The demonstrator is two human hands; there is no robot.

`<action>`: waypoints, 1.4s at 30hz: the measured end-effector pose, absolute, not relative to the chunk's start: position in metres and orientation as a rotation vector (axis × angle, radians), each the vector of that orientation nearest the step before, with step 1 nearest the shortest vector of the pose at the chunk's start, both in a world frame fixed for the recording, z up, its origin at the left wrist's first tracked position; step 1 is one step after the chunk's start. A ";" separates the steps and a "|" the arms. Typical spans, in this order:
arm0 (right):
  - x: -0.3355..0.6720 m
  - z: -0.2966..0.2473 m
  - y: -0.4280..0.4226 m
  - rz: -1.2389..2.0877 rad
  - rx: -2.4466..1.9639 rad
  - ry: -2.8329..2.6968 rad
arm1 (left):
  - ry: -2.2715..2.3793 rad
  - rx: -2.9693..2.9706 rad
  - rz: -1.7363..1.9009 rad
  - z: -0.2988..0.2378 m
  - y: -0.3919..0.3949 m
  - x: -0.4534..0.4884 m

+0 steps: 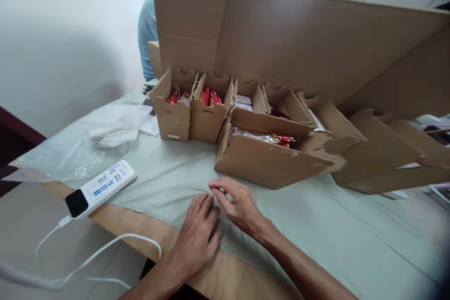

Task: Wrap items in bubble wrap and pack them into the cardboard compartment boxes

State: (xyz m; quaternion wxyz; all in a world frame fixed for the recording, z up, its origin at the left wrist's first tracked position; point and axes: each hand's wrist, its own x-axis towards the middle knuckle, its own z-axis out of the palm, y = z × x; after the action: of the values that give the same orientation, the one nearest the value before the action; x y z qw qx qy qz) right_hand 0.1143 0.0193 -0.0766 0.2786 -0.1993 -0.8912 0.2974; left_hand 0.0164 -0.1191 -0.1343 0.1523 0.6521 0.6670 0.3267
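Observation:
My left hand (200, 232) rests near the table's front edge, palm down on the pale green cloth (165, 168), with its fingers stretched forward. Just to its right is my right hand (241, 204), thumb and forefinger drawn together in a pinch close to the left fingertips. Whatever the pinch may hold is too small to make out. Beyond both hands stands a low cardboard box (270, 161) with shiny red and clear packets (281, 139) inside.
Behind are several cardboard bins (174, 119), some with red packets, before a tall cardboard panel (281, 37). At left lie bubble wrap (80, 143) and a white power bank (105, 187) with a white cable (116, 239). A person's blue sleeve (147, 33) shows behind the panel.

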 end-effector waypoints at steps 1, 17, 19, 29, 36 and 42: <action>0.084 -0.075 0.022 0.752 -0.452 -2.459 | 1.901 1.865 0.966 -0.136 -0.119 0.018; -0.172 -0.063 0.026 -0.030 -0.427 -3.070 | 1.881 1.765 1.081 -0.150 -0.114 0.022; -0.135 -0.051 0.017 -0.012 -0.390 -2.971 | 1.855 1.726 1.152 -0.148 -0.115 0.021; 0.178 -0.043 0.019 0.930 -0.855 -2.265 | 1.789 1.378 1.418 -0.134 -0.150 0.010; 0.290 -0.072 0.034 1.311 -1.245 -2.123 | 1.874 1.552 1.291 -0.116 -0.170 0.015; 0.307 -0.092 0.051 1.285 -1.272 -2.158 | 2.044 1.602 1.079 -0.107 -0.126 0.019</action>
State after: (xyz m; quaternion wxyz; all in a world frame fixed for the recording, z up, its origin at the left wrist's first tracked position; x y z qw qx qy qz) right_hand 0.3069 0.0508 -0.0916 0.1623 -0.4458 -0.7564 0.4502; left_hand 0.0187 -0.1256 -0.1065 0.1641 0.5619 0.7170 0.3786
